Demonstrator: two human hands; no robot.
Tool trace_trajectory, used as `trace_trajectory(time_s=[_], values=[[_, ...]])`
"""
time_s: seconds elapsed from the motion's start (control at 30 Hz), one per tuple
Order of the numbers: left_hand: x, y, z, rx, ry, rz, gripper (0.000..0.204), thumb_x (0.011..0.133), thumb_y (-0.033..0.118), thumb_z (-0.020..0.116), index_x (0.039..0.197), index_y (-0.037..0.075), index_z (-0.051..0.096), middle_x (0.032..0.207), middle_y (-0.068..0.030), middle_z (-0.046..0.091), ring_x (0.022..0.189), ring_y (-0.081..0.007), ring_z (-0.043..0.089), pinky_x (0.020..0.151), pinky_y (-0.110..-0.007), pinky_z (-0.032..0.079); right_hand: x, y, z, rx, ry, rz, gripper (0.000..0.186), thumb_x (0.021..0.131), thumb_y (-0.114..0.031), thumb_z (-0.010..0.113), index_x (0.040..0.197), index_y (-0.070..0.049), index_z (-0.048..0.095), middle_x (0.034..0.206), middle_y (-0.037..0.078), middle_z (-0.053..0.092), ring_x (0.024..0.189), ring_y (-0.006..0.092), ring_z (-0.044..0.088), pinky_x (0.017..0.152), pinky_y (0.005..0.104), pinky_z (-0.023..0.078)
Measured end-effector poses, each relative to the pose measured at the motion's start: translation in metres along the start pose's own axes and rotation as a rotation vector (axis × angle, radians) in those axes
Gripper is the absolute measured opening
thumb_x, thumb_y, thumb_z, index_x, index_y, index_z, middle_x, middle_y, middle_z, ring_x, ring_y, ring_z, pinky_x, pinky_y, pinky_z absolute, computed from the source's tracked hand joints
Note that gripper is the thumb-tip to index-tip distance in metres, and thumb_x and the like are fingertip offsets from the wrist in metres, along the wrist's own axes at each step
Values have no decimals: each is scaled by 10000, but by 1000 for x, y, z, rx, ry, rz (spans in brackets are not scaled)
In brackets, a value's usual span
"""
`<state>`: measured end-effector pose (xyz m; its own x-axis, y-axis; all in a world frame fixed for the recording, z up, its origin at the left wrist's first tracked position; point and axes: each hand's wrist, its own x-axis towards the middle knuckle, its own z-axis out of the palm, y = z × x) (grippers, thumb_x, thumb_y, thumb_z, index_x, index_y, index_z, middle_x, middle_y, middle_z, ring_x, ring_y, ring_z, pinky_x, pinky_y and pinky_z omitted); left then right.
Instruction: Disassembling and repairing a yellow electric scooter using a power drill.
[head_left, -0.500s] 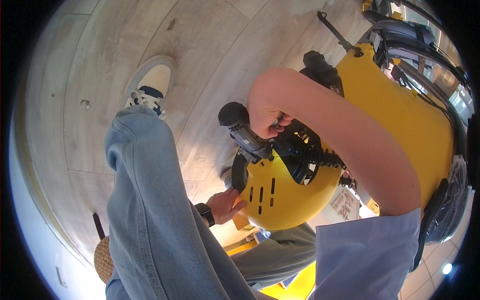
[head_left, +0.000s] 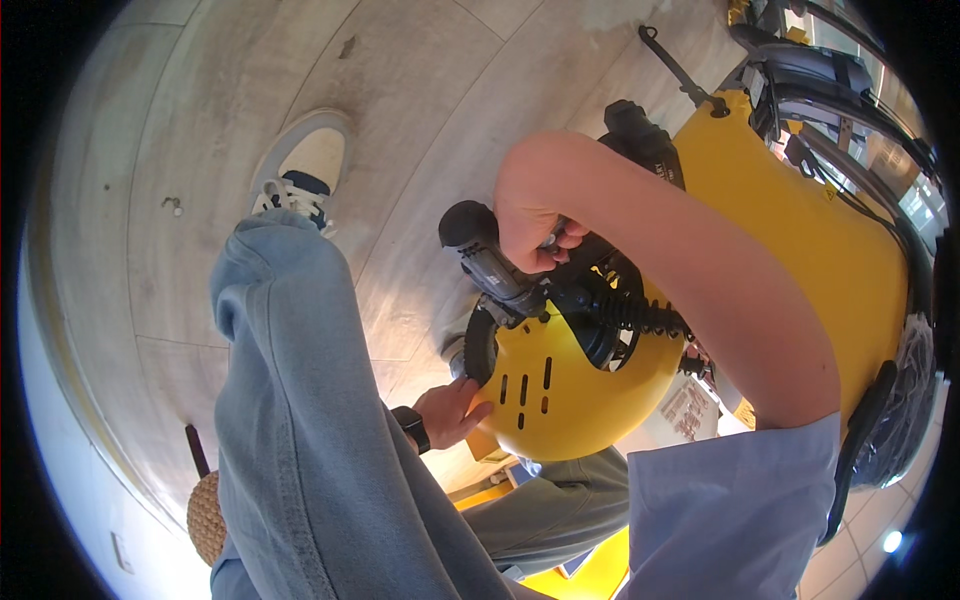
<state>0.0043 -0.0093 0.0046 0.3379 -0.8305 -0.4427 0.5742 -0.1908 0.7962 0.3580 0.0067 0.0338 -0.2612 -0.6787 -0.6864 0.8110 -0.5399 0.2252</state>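
Now, right hand [head_left: 522, 235]: curled firmly around the black tool [head_left: 500, 281], fingers wrapped on what looks like its handle; the wrist bends sharply, probably so the arm can reach over the machine from the right.
Black tool: by the upper-left edge of the yellow cover [head_left: 600, 405], its lower end close to or against that edge; contact is hard to tell.
Black block [head_left: 640, 142]: beyond the forearm, perhaps part of the same tool, as the arm hides any join.
Left hand [head_left: 450, 413]: at the cover's lower-left edge, fingers loosely extended, thumb lying by the face, likely to steady it; whether it pinches the rim I cannot tell.
Yellow cover: curved and slotted, just beside the tyre [head_left: 481, 345] at its left edge, presumably to shield it; a coiled spring [head_left: 650, 317] shows near its upper-right edge.
Yellow body [head_left: 800, 230]: large, right of the cover, partly hidden by the arm; a thin black bar [head_left: 675, 65] sticks out from its upper-left corner.
Jeans leg [head_left: 290, 400]: bent left of the machine, with the shoe [head_left: 305, 165] flat on the floor [head_left: 400, 110], apparently giving a stable base for close work.
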Motion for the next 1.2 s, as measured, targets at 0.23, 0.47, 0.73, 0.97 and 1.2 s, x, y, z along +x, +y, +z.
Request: trace_trajectory(time_s=[0.23, 0.47, 0.73, 0.97, 1.2], values=[[8, 7, -2, 23, -6, 44, 455, 1010, 388, 416, 1277, 22, 451, 1087, -216, 600, 978, -361, 620, 860, -481, 500, -9, 9, 4, 74, 0, 18, 63, 689, -110, 652, 722, -72, 614, 595, 41, 524, 477, 148, 428, 484, 299, 370], [3, 3, -5, -3, -7, 17, 455, 1007, 386, 428, 1285, 28, 469, 1142, -214, 600, 1036, -361, 610, 903, -471, 491, -6, 4, 1, 70, 20, 11, 64, 685, -109, 656, 715, -71, 615, 592, 36, 521, 473, 145, 423, 480, 297, 363], [7, 0, -6, -357, 38, -92, 437, 939, 365, 579, 1232, 40, 592, 1247, -186, 601, 1155, -313, 572, 1002, -424, 440, -7, 1, -3, 59, 16, -6, 64, 685, -116, 660, 722, -79, 622, 624, 35, 545, 498, 146, 445, 501, 289, 386], [19, 4, -7, -401, -17, -69, 454, 888, 423, 593, 1188, 83, 621, 1158, -165, 644, 1106, -311, 595, 956, -400, 449, -8, 10, -1, 90, -19, 20, 79, 690, -123, 659, 751, -85, 628, 640, 33, 553, 509, 146, 456, 506, 291, 392], [12, 5, -13, -336, 7, -68, 461, 892, 434, 575, 1178, 75, 619, 1161, -172, 640, 1092, -323, 599, 947, -415, 454, -8, 3, -6, 33, -11, -3, 88, 687, -138, 660, 749, -86, 626, 639, 34, 552, 509, 146, 456, 507, 301, 391]])
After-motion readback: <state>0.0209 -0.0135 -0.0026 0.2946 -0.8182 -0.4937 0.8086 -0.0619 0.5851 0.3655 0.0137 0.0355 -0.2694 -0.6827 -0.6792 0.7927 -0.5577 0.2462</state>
